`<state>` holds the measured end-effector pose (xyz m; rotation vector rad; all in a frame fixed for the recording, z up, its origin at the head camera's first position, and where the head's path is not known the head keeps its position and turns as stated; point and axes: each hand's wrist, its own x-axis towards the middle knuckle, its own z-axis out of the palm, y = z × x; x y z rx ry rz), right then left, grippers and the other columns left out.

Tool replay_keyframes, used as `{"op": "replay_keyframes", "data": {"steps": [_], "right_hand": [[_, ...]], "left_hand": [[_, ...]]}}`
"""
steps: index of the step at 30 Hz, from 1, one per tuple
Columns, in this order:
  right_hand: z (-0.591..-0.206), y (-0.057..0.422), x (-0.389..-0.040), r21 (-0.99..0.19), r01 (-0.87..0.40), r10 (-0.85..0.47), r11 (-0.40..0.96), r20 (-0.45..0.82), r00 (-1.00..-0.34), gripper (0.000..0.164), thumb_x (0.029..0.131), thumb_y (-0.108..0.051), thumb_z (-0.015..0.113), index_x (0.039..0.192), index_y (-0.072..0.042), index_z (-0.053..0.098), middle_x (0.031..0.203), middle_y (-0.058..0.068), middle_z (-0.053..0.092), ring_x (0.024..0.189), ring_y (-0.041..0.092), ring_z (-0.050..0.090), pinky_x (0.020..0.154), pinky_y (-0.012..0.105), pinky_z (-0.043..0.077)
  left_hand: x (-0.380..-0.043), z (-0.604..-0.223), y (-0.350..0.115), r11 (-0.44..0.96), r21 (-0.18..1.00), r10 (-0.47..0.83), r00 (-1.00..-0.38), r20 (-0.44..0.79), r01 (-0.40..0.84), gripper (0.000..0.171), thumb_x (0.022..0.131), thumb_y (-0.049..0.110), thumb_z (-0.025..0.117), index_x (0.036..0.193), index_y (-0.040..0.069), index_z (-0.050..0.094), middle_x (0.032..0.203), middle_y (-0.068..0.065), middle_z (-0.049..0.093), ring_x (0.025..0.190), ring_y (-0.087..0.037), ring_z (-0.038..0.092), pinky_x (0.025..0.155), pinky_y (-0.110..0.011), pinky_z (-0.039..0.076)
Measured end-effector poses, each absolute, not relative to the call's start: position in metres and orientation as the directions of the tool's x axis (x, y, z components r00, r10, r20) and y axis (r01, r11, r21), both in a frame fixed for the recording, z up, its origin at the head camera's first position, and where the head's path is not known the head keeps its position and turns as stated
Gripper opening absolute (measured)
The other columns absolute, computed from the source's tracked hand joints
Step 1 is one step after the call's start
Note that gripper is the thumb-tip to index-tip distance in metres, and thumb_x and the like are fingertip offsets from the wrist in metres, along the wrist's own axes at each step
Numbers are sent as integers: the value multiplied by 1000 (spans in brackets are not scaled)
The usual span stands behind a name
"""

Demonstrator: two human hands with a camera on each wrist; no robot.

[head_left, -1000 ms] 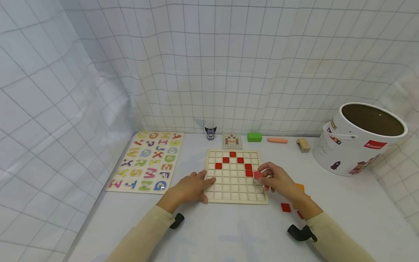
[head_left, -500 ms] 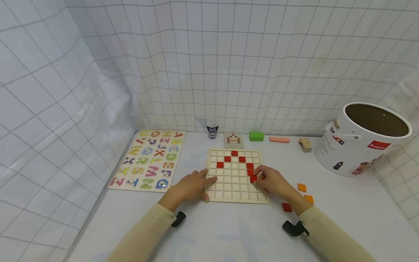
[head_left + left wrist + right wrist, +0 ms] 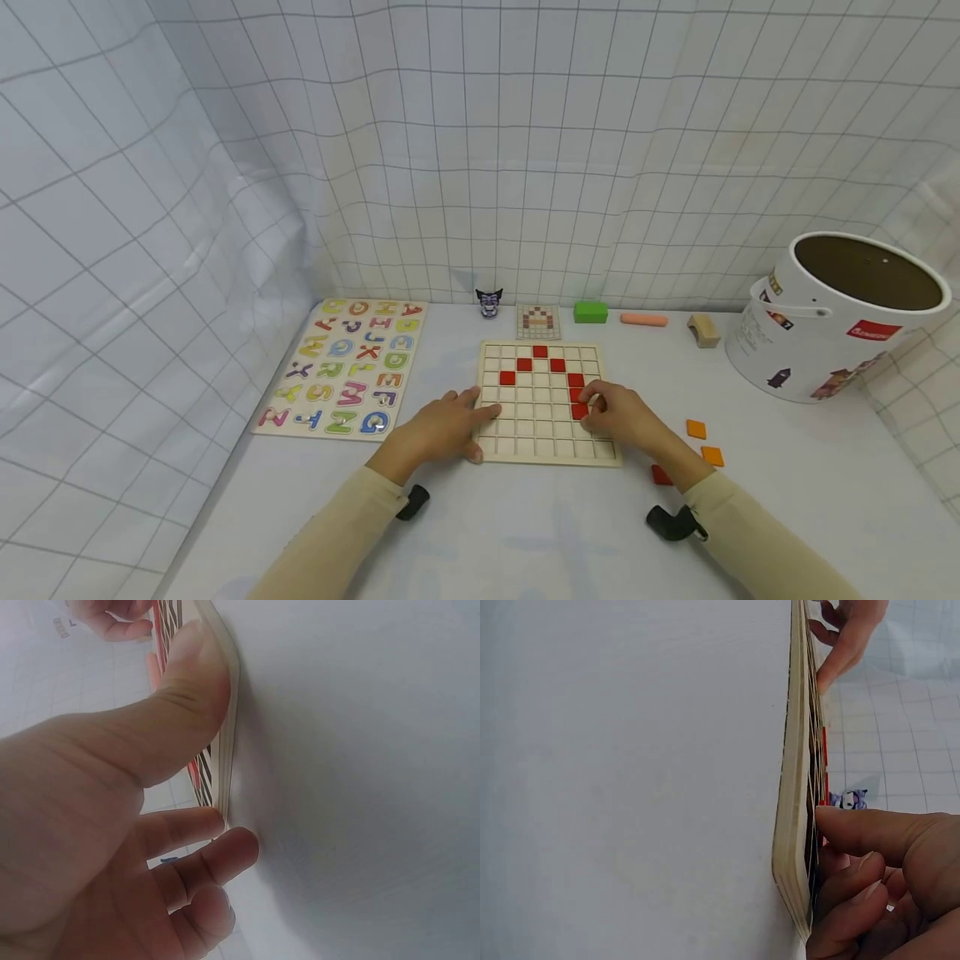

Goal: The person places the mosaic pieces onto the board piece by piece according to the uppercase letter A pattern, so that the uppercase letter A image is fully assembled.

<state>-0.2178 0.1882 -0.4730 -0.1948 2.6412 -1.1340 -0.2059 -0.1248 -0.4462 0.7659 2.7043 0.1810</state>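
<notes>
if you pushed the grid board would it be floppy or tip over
Probably not floppy: the board has a thick, straight edge. It lies flat on the table, so it would likely slide rather than tip. The left hand touching its edge might hold it back.

The sleeves (image 3: 333,533) are beige, the wrist devices (image 3: 671,523) black.

Your head view looks forward and down, from above, over the white tabletop (image 3: 525,525) toward the white, grid-lined cloth backdrop (image 3: 540,167). Your wrist views look from low and very near, rolled sideways, at the edge of the square, pale wooden grid board (image 3: 534,427). All three share that board, your bare left hand (image 3: 441,429) and your bare right hand (image 3: 621,414).
</notes>
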Motion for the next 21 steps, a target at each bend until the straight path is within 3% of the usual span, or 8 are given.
{"op": "replay_keyframes", "data": {"steps": [8,13,17,21], "right_hand": [[-450,230,-183,-764,-70,-267,641,-136,-954,29,94,-15,71,122,-9,64,92,6,59,76,21,56,61,30,47],[-441,271,-147,-783,-12,-241,622,-177,-954,39,94,-19,73,129,-6,62,103,8,60,77,21,59,62,30,53],[-447,294,-122,-734,35,-211,679,-240,-948,47,92,-24,77,133,-8,62,107,6,63,76,17,59,63,27,52],[-459,303,-109,-681,20,-178,732,-220,-959,45,89,-24,79,129,-10,65,108,0,67,77,11,54,64,24,48]], "left_hand": [[-207,-447,-125,853,193,521,-806,-282,484,79,82,42,79,153,27,49,162,-17,36,141,-42,42,110,-55,41],[-207,-447,-126,844,183,536,-802,-262,504,78,83,42,80,153,27,49,162,-17,37,140,-42,43,109,-54,42],[-205,-446,-124,845,191,535,-801,-268,500,78,82,42,80,153,27,50,162,-18,37,140,-42,42,108,-55,42],[-204,-447,-125,854,185,519,-809,-275,486,78,83,42,80,153,28,49,162,-17,36,141,-41,42,109,-54,42]]}}
